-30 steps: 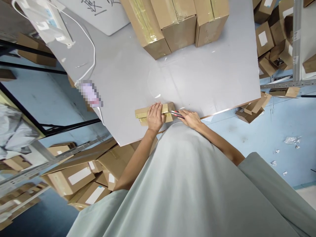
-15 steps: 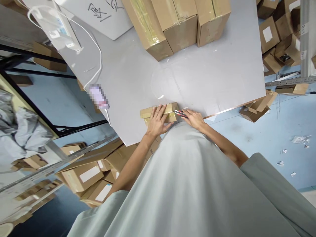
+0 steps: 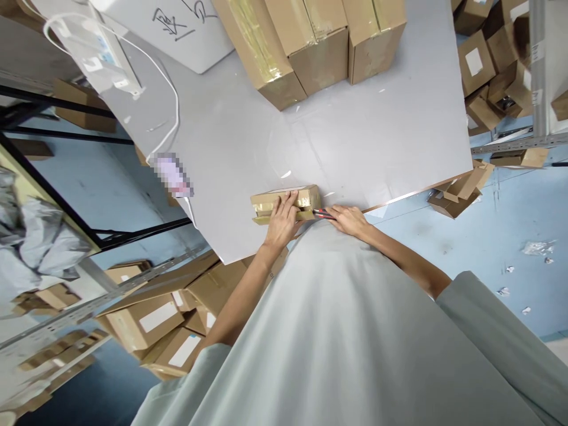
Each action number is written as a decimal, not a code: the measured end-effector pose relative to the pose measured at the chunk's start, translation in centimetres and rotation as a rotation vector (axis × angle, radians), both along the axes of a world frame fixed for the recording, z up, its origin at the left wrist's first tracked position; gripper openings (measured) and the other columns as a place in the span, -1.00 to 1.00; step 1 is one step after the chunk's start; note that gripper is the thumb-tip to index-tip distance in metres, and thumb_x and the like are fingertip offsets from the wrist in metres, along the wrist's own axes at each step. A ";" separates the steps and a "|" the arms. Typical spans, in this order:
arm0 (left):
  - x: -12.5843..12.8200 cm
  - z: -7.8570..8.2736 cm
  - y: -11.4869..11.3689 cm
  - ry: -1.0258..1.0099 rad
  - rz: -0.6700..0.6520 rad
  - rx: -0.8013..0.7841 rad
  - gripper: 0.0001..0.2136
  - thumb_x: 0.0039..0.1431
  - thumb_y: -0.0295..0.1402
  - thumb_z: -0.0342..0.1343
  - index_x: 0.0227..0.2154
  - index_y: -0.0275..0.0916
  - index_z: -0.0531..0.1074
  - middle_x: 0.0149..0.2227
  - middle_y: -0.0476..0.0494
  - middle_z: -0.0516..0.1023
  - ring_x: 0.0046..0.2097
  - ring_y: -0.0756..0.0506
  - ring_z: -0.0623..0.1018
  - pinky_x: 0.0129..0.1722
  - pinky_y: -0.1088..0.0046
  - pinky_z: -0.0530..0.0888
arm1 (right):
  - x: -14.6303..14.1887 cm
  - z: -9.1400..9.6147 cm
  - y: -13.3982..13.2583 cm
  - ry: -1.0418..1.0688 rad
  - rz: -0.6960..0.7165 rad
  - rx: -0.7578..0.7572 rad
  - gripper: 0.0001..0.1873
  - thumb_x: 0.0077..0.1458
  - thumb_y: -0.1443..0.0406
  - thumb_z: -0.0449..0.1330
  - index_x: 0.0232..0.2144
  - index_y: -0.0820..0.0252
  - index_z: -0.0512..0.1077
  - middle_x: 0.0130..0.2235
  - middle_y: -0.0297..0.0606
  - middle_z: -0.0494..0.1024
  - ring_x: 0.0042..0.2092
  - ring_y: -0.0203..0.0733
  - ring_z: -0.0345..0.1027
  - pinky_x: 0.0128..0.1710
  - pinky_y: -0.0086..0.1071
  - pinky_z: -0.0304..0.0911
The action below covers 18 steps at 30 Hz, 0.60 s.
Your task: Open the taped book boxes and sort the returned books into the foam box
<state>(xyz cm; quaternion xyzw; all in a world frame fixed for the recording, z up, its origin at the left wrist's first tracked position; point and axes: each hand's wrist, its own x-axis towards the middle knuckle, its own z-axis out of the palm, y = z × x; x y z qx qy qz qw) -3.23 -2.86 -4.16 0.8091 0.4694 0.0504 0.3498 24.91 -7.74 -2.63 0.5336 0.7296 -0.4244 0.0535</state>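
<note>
A small taped cardboard box [image 3: 306,194] lies at the near edge of the grey table [image 3: 364,130], right against my shirt. My left hand [image 3: 283,222] grips it, fingers over the front and thumb low on the near side. Along that near side a flap [image 3: 262,220] stands out from the box, with a dark gap above it. My right hand [image 3: 350,221] is closed around a red and black box cutter [image 3: 325,214]. The cutter's tip is at the box's right end, by the gap. What lies inside the box is hidden.
Larger taped cartons [image 3: 319,59] stand at the table's far side beside a white box with black writing [image 3: 177,29]. A blurred phone-like object [image 3: 173,174] and a white cable [image 3: 176,100] lie to the left. Cartons [image 3: 160,319] sit below the table's left corner.
The near flap of the small box has come away and a gap shows. The box has turned slightly, and the cutter has moved a little towards me.
</note>
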 end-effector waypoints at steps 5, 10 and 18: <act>0.8 -0.2 -0.1 -0.047 0.056 -0.013 -0.76 0.39 -0.08 0.26 -0.21 -0.13 0.45 0.47 -0.43 0.41 0.57 -0.40 0.28 0.58 -0.26 0.13 | 0.6 -0.3 -1.2 0.029 -0.135 0.001 -0.54 0.54 0.12 0.12 0.34 0.13 0.44 0.18 -0.02 0.67 0.07 0.06 0.62 -0.03 -0.24 0.43; 0.1 0.8 -0.4 -0.085 0.203 0.038 -0.50 0.32 0.10 0.29 0.08 -0.18 0.47 0.44 -0.49 0.42 0.55 -0.42 0.31 0.58 -0.21 0.13 | 0.6 -2.2 -0.8 0.028 -0.610 -0.060 -0.55 0.44 -0.06 0.17 0.09 0.12 0.53 -0.20 -0.20 0.73 -0.13 0.09 0.66 -0.10 -0.21 0.47; -8.3 -1.5 3.9 0.022 0.970 -0.352 -0.33 0.42 0.32 -0.12 -0.15 -0.23 0.56 -0.07 -0.46 0.71 0.09 -0.43 0.66 0.23 -0.09 0.51 | -3.7 -5.6 5.6 0.452 -0.983 -0.399 -0.54 0.42 -0.12 0.21 -0.18 0.15 0.51 -0.18 -0.10 0.73 -0.31 -0.12 0.68 -0.37 -0.34 0.55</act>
